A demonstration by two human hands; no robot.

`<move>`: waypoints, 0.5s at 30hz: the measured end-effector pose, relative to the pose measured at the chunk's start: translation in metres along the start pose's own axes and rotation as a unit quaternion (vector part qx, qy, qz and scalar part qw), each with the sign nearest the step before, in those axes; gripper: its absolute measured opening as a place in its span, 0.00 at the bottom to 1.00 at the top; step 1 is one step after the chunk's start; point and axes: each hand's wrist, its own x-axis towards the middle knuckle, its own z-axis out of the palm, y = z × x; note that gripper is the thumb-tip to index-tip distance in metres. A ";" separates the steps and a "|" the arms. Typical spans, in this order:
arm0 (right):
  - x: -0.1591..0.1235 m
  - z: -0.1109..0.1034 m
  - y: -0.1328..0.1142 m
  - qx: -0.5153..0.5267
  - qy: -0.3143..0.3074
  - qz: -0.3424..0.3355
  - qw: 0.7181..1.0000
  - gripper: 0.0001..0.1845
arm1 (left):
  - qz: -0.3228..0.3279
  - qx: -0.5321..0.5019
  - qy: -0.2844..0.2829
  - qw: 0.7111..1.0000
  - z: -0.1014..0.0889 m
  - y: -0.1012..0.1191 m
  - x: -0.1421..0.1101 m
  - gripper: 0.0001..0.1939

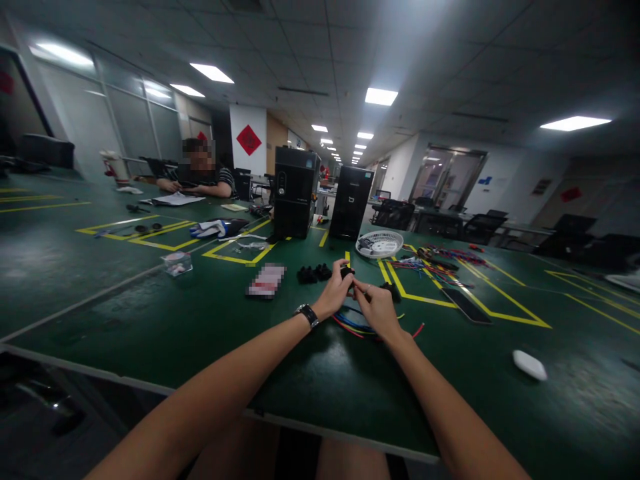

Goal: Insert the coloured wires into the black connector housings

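My left hand [336, 292], with a watch on the wrist, is closed on a small black part [347, 272] above the table. My right hand [376, 305] meets it from the right, thumb and fingers pinched together against the lower side of that part. What the right fingers pinch is too small to make out. Beneath both hands lies a loose coil of blue, yellow and red wires [356, 328]. Several black parts [314, 273] sit in a row left of my hands. Another black piece [391, 291] is partly hidden behind my right hand.
Two black computer towers [295, 193] stand ahead on the green table [210, 353]. A white basket [379, 245], bundled wires [453, 260] and a dark flat plate [466, 305] lie right; a white case [530, 365] is nearer. A clear box [177, 264] is left. Another person sits opposite.
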 end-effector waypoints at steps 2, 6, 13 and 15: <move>0.000 0.001 -0.002 -0.018 -0.014 -0.013 1.000 0.20 | 0.019 0.040 0.024 0.999 -0.003 -0.002 0.002 0.21; -0.002 0.005 -0.004 -0.052 -0.053 0.000 0.997 0.20 | 0.043 0.126 0.086 0.987 -0.011 -0.008 0.008 0.22; -0.001 0.008 -0.003 -0.032 -0.069 0.007 0.997 0.14 | 0.026 0.067 0.109 0.991 -0.020 -0.008 0.017 0.20; -0.001 0.008 -0.005 -0.014 -0.055 0.009 0.998 0.15 | 0.018 0.004 0.101 0.995 -0.021 -0.008 0.019 0.19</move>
